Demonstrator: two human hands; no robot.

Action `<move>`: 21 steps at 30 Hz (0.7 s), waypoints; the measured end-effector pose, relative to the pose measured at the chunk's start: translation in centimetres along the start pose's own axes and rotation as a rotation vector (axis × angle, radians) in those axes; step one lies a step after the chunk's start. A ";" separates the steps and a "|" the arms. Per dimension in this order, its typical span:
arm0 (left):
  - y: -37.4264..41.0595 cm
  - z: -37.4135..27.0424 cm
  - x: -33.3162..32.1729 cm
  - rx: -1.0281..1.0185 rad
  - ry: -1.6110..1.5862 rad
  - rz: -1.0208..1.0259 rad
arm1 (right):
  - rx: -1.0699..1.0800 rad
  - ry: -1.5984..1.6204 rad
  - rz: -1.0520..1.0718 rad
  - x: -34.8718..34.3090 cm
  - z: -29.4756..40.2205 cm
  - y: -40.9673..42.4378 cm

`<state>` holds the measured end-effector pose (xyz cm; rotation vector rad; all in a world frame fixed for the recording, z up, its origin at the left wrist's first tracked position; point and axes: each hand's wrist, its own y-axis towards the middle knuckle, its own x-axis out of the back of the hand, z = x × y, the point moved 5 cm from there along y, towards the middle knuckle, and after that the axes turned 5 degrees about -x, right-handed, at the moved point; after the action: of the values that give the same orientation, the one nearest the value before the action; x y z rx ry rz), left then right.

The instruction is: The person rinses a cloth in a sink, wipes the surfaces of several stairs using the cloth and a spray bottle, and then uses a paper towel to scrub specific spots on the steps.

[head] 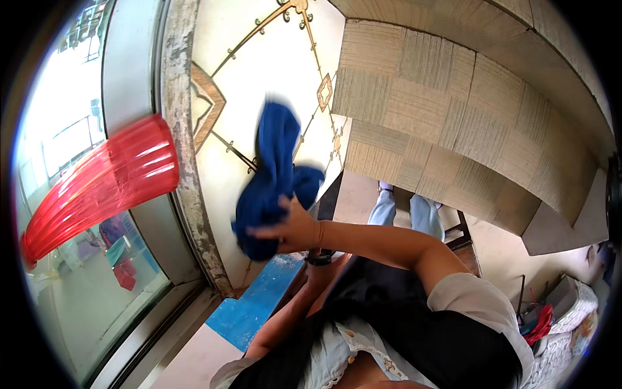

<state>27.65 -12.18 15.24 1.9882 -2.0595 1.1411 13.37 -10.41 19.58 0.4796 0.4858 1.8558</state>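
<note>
A dark blue cloth (pixel 272 194), bunched and blurred by movement, is in my right hand (pixel 294 228), which reaches across in front of me. One end of the cloth stands up above the rest. My left forearm (pixel 286 311) passes below, with a black wristwatch (pixel 319 257) on its wrist. Most of my left hand is hidden behind my right wrist, so its grip does not show. Close under the hands lies a blue board (pixel 257 301) with whitish specks. Black fabric (pixel 369 287) covers my lap.
At left, a red translucent ribbed plastic object (pixel 112 180) is in front of a glass window (pixel 116 311). A white panel with gold ornament (pixel 218 44) and wood-patterned tiles (pixel 418 97) rise ahead. Jeans-clad lower legs (pixel 425 216) show below. White patterned containers (pixel 559 340) stand at lower right.
</note>
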 end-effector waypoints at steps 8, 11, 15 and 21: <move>-1.8 2.1 0.7 -0.005 0.065 -0.155 | -0.688 0.251 -0.666 6.8 -18.5 6.4; -0.8 1.4 0.4 -0.064 0.078 -0.155 | -0.833 0.388 -0.767 7.9 -24.2 6.2; -1.7 3.1 -1.0 -0.042 0.000 -0.154 | -0.849 0.350 -0.619 3.7 -12.4 2.2; -2.8 4.7 -1.2 0.163 -0.066 -0.035 | -0.952 0.448 -0.299 -3.3 -8.6 -5.8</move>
<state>32.32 -13.33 12.48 2.1531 -2.0120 1.2916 14.27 -12.61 8.88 -0.6233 -0.0775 1.6670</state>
